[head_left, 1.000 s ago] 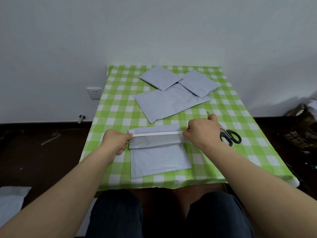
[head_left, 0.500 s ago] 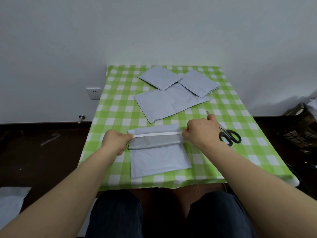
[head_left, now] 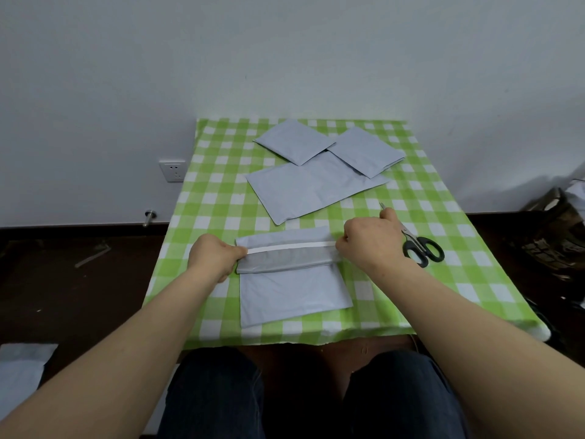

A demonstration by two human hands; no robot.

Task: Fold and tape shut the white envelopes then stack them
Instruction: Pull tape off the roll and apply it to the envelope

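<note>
Envelopes are counted as four on the counter (head_left: 202, 198): one folded envelope (head_left: 294, 293) lies between the hands, and three envelopes (head_left: 304, 191) are spread beyond them. One white strip (head_left: 289, 247), probably tape, is stretched along the fold and pinched at its ends by the curled left hand (head_left: 215, 258) and right hand (head_left: 370, 242). One pair of scissors (head_left: 422, 247) is seen just right of the right hand.
</note>
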